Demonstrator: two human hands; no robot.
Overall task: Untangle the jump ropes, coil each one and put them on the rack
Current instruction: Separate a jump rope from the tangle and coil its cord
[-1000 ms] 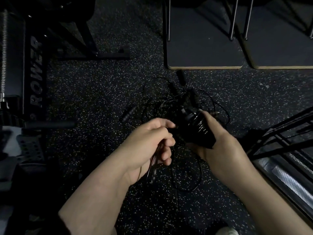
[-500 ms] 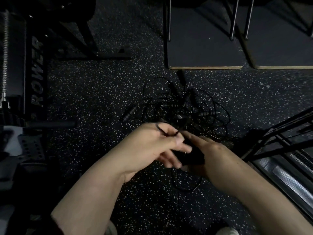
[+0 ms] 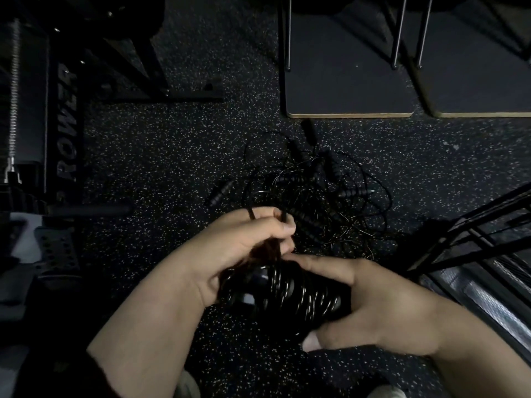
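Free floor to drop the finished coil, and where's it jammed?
Bare speckled floor lies between the rower and the tangled ropes; another patch sits right of the tangle, below the mats. Crowded: the tangle itself, and the rack corner. The left hand and right hand hold the coil.

A glossy black coiled plastic cord [image 3: 290, 294] is seen, glinting with highlights. The dark rubber floor [image 3: 161, 156] is matt and speckled white. Far right, matt dark pads [image 3: 344, 81] are edged in pale wood, under shiny metal legs [image 3: 398, 33].
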